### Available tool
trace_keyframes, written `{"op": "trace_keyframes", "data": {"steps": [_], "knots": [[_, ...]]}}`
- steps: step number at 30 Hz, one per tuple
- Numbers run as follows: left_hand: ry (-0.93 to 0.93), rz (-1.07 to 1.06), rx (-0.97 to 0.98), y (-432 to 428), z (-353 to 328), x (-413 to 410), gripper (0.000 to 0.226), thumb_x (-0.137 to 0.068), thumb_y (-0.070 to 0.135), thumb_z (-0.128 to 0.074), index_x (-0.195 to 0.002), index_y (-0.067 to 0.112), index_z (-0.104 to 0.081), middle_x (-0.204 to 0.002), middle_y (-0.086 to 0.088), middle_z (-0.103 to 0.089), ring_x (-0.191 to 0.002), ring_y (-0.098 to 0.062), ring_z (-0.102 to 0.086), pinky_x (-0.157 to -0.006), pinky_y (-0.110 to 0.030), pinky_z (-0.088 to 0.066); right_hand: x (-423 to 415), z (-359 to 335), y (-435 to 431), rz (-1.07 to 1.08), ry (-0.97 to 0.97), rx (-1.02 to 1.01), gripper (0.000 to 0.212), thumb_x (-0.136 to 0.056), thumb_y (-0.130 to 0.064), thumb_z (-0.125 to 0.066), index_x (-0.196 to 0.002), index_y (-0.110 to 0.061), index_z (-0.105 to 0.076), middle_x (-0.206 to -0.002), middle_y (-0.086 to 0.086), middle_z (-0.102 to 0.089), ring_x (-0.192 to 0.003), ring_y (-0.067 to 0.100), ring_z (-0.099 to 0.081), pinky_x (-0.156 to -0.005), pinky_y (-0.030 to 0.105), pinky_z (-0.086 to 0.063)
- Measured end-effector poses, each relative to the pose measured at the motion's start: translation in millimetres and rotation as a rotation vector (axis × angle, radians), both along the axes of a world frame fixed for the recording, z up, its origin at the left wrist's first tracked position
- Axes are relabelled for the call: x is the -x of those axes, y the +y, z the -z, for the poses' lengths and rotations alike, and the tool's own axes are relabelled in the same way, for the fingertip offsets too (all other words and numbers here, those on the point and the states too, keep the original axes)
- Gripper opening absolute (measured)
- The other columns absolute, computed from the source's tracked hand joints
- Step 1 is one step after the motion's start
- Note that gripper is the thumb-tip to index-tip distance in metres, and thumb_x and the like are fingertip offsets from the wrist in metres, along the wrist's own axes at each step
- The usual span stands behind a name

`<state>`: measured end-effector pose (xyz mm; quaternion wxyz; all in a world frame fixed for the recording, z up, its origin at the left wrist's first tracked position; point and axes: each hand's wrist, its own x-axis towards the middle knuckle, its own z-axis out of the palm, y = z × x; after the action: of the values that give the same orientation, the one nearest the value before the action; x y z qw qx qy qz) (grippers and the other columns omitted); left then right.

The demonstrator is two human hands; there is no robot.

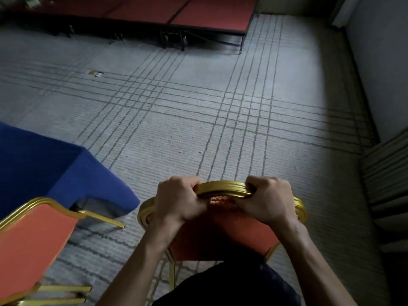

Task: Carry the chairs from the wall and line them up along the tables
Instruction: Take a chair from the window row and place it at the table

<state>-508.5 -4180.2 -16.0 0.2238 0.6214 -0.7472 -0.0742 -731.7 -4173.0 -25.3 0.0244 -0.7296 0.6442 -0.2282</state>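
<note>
Two hands, left hand (176, 202) and right hand (268, 200), were clamped on the gold top rail of a red chair (220, 239) over the carpet (198, 129), near the blue-draped table's (44, 164) corner, beside a second chair (28, 244).

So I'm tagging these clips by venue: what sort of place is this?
Probably a banquet or function hall: gold-framed banquet chairs, a table under a blue cloth, a low red-topped portable stage and patterned carpet.

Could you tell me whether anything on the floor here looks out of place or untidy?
Yes: a small scrap of litter lies alone on the grey carpet, far left, short of the red stage platform. Too blurred to identify.
</note>
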Motion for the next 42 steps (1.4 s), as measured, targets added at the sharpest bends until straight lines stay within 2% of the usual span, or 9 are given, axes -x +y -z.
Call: {"op": "trace_keyframes", "data": {"steps": [3,7,10,17,20,25,29,34,42], "knots": [[-0.05,-0.111,-0.006,-59,2,11,0.035,-0.061,0.054,-0.064,-0.067,0.019,-0.064,-0.057,0.002,-0.062,-0.06,-0.023,-0.062,-0.055,-0.026,-0.029,10,0,-82,-0.078,0.012,-0.093,0.052,-0.064,-0.066,-0.065,-0.055,-0.023,-0.037,-0.064,0.001,-0.065,-0.071,0.027,-0.065,-0.061,0.03,-0.032],[-0.081,-0.219,0.006,-128,-8,12,0.034,-0.059,0.05,-0.061,-0.067,0.018,-0.063,-0.058,0.0,-0.062,-0.062,-0.026,-0.063,-0.054,-0.027,-0.031,8,-9,-170,-0.181,-0.004,-0.077,0.05,-0.063,-0.069,-0.059,-0.056,-0.026,-0.036,-0.063,0.0,-0.064,-0.07,0.027,-0.065,-0.06,0.033,-0.038],[-0.071,-0.27,0.043,-183,-24,11,0.033,-0.057,0.05,-0.062,-0.057,0.019,-0.052,-0.054,-0.002,-0.06,-0.058,-0.028,-0.06,-0.054,-0.025,-0.028,8,-23,-229,-0.221,-0.023,0.025,0.045,-0.061,-0.07,-0.05,-0.057,-0.027,-0.035,-0.06,0.0,-0.064,-0.065,0.029,-0.065,-0.059,0.031,-0.036],[-0.004,-0.328,0.108,-286,-14,-22,0.05,-0.058,0.04,-0.072,-0.052,0.036,-0.023,-0.051,0.0,-0.052,-0.052,-0.02,-0.054,-0.054,-0.023,-0.022,-34,-20,-360,-0.344,0.015,0.08,0.041,-0.061,-0.063,-0.057,-0.06,-0.027,-0.038,-0.053,-0.002,-0.056,-0.054,0.027,-0.06,-0.053,0.027,-0.033],[0.02,-0.361,0.098,-345,-1,-54,0.05,-0.06,0.041,-0.071,-0.051,0.032,-0.023,-0.047,0.004,-0.038,-0.049,-0.019,-0.051,-0.054,-0.024,-0.022,-67,-8,-429,-0.386,-0.005,0.059,0.04,-0.061,-0.061,-0.057,-0.06,-0.027,-0.035,-0.052,-0.002,-0.053,-0.053,0.028,-0.058,-0.051,0.029,-0.036],[0.014,-0.367,0.023,-441,-1,-112,0.037,-0.06,0.048,-0.065,-0.052,0.025,-0.038,-0.048,0.005,-0.051,-0.053,-0.021,-0.057,-0.054,-0.025,-0.026,-120,-9,-520,-0.363,0.009,0.012,0.044,-0.061,-0.064,-0.057,-0.057,-0.025,-0.038,-0.05,0.0,-0.055,-0.053,0.029,-0.059,-0.052,0.028,-0.038],[0.041,-0.369,0.078,-513,-7,-164,0.043,-0.06,0.048,-0.065,-0.049,0.029,-0.028,-0.048,0.003,-0.051,-0.049,-0.022,-0.053,-0.052,-0.025,-0.026,-174,-16,-594,-0.364,0.054,0.01,0.045,-0.061,-0.062,-0.065,-0.057,-0.024,-0.041,-0.05,-0.003,-0.054,-0.052,0.025,-0.058,-0.051,0.029,-0.038],[0.081,-0.421,0.06,-570,-7,-222,0.045,-0.064,0.043,-0.068,-0.052,0.029,-0.027,-0.045,0.009,-0.033,-0.046,-0.011,-0.035,-0.049,-0.026,-0.025,-237,-27,-669,-0.476,0.027,0.021,0.04,-0.064,-0.057,-0.061,-0.057,-0.027,-0.035,-0.049,-0.011,-0.035,-0.044,0.019,-0.045,-0.049,0.025,-0.032],[0.055,-0.455,0.063,-683,3,-282,0.051,-0.064,0.041,-0.072,-0.053,0.032,-0.023,-0.046,0.01,-0.033,-0.047,-0.012,-0.038,-0.052,-0.025,-0.024,-303,-12,-792,-0.545,0.009,-0.011,0.036,-0.063,-0.055,-0.058,-0.057,-0.021,-0.049,-0.051,-0.01,-0.037,-0.046,0.023,-0.051,-0.051,0.025,-0.03]]}}
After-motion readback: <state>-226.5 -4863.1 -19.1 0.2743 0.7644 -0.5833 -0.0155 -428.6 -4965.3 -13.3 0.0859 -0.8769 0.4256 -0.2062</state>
